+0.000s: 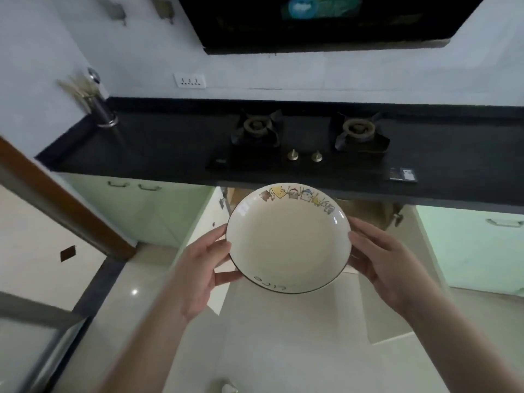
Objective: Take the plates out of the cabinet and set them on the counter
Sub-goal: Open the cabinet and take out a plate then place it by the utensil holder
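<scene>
Held level in mid-air between two bare hands, a round cream ceramic plate with a thin dark rim (287,239) — a row of small cartoon figures along its far edge, a few handwritten letters along the near one. Left hand (202,269) curled on the plate's left rim, thumb on top and fingers underneath; right hand (390,265) closed the same way on the right rim, thumb along the edge. Plate in front of and below the front lip of the long black stone counter (158,146), not touching it, over the pale glossy floor tiles (283,350). Just behind the plate, under the counter, an open pale-green cabinet door (211,214) and a dim cabinet interior, contents too dark to make out. On the counter — a black two-burner gas hob (306,137) with two brass-coloured knobs, a shiny metal utensil holder (103,112) in the far left corner, a small flat black object (402,175) near the front edge at right. Above the hob, a black range hood (326,21); on the white wall, a white multi-socket outlet (189,80).
</scene>
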`<state>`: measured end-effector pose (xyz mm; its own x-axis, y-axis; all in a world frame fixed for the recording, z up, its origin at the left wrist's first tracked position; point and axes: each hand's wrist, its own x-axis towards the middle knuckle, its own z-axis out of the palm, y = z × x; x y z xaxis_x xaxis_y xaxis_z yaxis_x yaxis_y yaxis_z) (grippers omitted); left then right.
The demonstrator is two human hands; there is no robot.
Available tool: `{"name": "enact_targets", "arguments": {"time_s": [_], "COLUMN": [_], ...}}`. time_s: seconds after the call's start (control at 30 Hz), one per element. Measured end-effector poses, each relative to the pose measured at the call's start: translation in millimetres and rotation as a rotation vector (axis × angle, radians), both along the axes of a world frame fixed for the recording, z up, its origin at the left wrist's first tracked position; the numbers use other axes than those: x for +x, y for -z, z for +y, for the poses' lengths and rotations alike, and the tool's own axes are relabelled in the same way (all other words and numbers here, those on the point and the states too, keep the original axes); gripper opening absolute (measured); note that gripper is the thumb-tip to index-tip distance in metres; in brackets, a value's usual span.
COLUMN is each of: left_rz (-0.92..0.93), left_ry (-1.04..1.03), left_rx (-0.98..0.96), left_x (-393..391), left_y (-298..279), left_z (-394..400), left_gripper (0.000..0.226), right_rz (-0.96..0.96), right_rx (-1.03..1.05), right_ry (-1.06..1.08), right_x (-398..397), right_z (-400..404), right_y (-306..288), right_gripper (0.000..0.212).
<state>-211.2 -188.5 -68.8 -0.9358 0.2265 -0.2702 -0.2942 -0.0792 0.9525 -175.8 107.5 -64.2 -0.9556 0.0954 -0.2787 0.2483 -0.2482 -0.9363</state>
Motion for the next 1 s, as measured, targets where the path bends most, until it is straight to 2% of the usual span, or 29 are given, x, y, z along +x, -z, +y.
{"name": "enact_targets", "arguments": {"time_s": [0.17,0.43,1.0], "left_rz": [-0.019,-0.063,-0.183], "left_ry": [-0.098,-0.274,-0.533], "left_rx": [0.007,0.002,-0.035], "left_x": [-7,-21,-90], "left_y": [3,-10,-1], "left_z": [-90,-204,-278], "left_gripper": [0.045,0.041,0.042], "right_rz": [-0.011,-0.014,-0.043], "right_rx": [0.053,0.038,-0.03], "right_ry": [-0.083,-0.243,-0.403], "right_x": [-37,-84,-206], "right_z": [-94,-212,-298], "right_y": [3,11,24], "right_gripper": [0.042,0.04,0.036]}}
